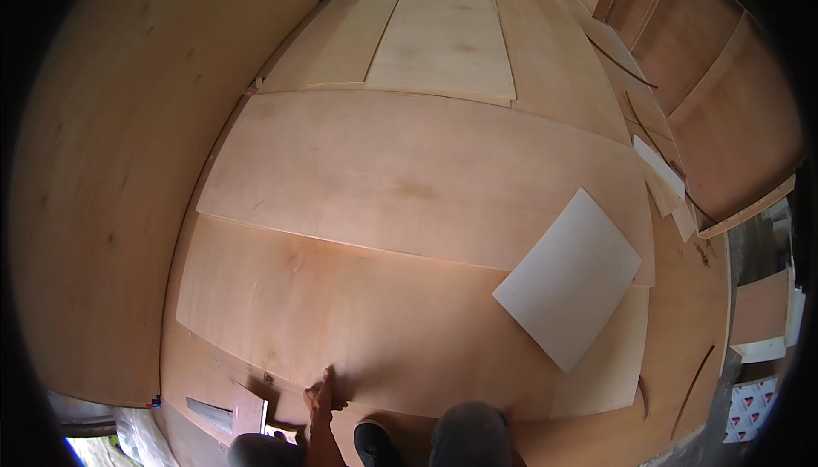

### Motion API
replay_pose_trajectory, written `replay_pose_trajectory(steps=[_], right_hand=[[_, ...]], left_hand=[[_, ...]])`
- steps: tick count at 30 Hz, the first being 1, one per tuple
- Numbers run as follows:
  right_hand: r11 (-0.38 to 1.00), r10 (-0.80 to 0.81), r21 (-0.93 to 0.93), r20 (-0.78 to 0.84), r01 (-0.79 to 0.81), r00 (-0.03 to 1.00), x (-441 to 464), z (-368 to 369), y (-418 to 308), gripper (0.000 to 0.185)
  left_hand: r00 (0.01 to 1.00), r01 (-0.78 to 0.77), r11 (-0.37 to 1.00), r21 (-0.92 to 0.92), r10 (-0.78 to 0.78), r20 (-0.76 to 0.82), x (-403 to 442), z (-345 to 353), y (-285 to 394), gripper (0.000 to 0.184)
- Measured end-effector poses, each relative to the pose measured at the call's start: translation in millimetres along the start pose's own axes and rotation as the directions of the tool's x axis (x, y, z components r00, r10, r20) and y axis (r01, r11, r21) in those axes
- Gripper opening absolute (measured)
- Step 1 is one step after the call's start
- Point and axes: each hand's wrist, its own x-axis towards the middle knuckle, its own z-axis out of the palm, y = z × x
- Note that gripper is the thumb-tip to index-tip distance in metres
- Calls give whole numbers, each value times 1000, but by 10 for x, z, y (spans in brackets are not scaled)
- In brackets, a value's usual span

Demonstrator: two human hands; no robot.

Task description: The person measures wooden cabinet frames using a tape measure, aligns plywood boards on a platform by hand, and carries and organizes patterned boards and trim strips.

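Observation:
My left hand (pixel 320 394) rests at the near edge of a plywood sheet (pixel 400 331), in front of my knees. Its index finger stretches forward on the wood and the thumb points out to the right. Nothing shows in its grasp, though the other fingers are partly hidden. To the left of this hand lies a hand saw (pixel 210 414), with a small plywood offcut (pixel 249 409) across its blade. My right hand cannot be seen; my right knee (pixel 470 437) is at the bottom. A white rectangular panel (pixel 569 281) lies at an angle across the sheets to the right.
More plywood sheets (pixel 358 160) overlap toward the back. A large wooden panel (pixel 128 152) stands along the left. Wooden frames (pixel 690 24) stand at the right, near thin dark strips (pixel 692 390) and a patterned box (pixel 750 412). My shoe (pixel 375 443) is between my knees.

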Motion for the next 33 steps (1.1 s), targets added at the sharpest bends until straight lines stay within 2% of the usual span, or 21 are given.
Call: replay_pose_trajectory(steps=[4,6,7,8,9,11,13,15,17,22,25,28,30,32,33], right_hand=[[992,-89,-103,-93,79,992,-39,142,-64,60],[984,-134,-135,-124,118,983,15,233,-146,59],[986,-155,-84,-119,145,981,66,258,-173,59],[981,-191,12,-99,193,977,221,273,-214,58],[979,-200,6,-99,202,975,342,254,-276,58],[961,-272,102,179,257,946,511,233,-401,54],[948,-305,146,160,283,939,552,351,-587,51],[932,-338,189,139,310,931,609,487,-871,49],[949,-299,126,72,288,952,709,623,-1218,47],[956,-294,34,51,293,954,1065,826,-2302,47],[961,-269,-50,44,271,962,1027,1016,-2763,50],[963,-235,-114,84,243,969,1069,958,-2807,54],[966,-212,-126,118,227,970,1023,988,-2831,55],[969,-234,-81,-8,232,972,967,1103,-2894,58],[971,-228,-81,-8,227,974,1030,1047,-2854,58]], left_hand=[[1000,-14,998,-56,14,9,156,-77,-107,61],[987,-147,985,-93,152,55,238,-55,12,56],[989,-132,986,-98,137,46,271,-56,4,56],[983,-152,979,-138,164,82,362,8,26,52],[974,-170,969,-179,193,117,415,74,68,50],[962,-204,951,-231,238,132,469,250,291,46],[933,-265,920,-290,320,162,535,447,507,40],[927,-286,920,-270,337,165,592,657,693,38],[921,-298,914,-273,351,169,679,858,831,33],[898,-329,881,-341,404,177,865,1542,1457,24],[935,-235,894,-382,315,161,792,1621,1624,25],[910,-324,880,-347,391,140,740,1562,1655,27],[906,-287,891,-351,371,201,767,1564,1828,27],[899,-250,902,-352,351,261,838,1626,1850,28],[908,-208,917,-341,311,282,975,1732,1753,31]])
